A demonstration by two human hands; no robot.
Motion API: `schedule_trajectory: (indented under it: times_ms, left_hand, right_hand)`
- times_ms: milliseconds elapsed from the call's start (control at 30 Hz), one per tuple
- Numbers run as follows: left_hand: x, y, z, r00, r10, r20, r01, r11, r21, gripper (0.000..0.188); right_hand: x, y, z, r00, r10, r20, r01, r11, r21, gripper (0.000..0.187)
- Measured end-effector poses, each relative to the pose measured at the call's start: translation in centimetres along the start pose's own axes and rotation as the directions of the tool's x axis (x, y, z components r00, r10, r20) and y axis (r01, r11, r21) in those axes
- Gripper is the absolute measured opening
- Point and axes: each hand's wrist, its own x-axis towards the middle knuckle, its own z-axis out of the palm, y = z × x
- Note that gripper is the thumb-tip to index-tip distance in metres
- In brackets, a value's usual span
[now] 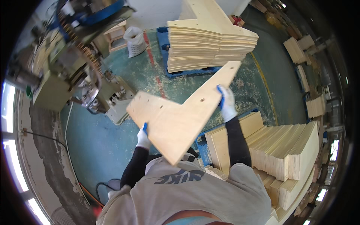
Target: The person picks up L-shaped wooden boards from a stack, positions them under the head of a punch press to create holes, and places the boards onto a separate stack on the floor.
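Note:
Between my two gloved hands I hold a pale plywood panel [178, 123], angular and roughly V-shaped, with several small holes in it. My left hand [143, 137], in a white glove with blue, is closed on the panel's lower left edge, its thumb on the top face. On the far right arm of the panel, my right hand [227, 103] grips the outer edge; its fingers underneath are partly hidden. The panel hangs tilted in front of my body, above the floor.
A tall stack of similar plywood panels [210, 45] stands on a blue pallet [163, 41] ahead. More stacked panels [285, 150] lie at my right. A machine [108, 97] stands at left, near a white sack [135, 41]. A cable [98, 187] runs on the floor.

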Motion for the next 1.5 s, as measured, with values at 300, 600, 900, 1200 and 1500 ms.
schedule_trajectory:
  times_ms: [300,600,900,1200,1500]
  left_hand:
    - [7.4,1.7,33.4,0.784,0.526,0.331,-0.595,0.788,0.156,0.047]
    - [20.2,-3.2,57.7,0.716,0.420,0.558,-0.635,0.724,0.269,0.037]
    - [35.0,-2.9,68.4,0.834,-0.025,0.551,-0.387,0.686,0.617,0.034]
    - [37.6,-8.8,58.9,0.937,0.282,-0.204,-0.086,0.756,0.649,0.016]
    - [34.3,-16.1,68.2,0.895,0.187,-0.405,0.075,0.832,0.550,0.022]
  right_hand:
    - [7.6,-7.0,-16.3,0.679,-0.550,-0.486,0.216,0.782,-0.584,0.052]
    - [31.8,-6.7,-13.9,0.971,-0.219,0.099,0.220,0.642,-0.734,0.072]
    - [56.3,-2.8,-23.6,0.970,-0.148,-0.193,0.021,0.841,-0.541,0.054]
    - [89.2,-2.2,-28.1,0.992,-0.104,-0.066,0.013,0.622,-0.783,0.065]
    - [106.4,2.1,-22.7,0.997,0.046,0.062,0.039,0.392,-0.919,0.074]
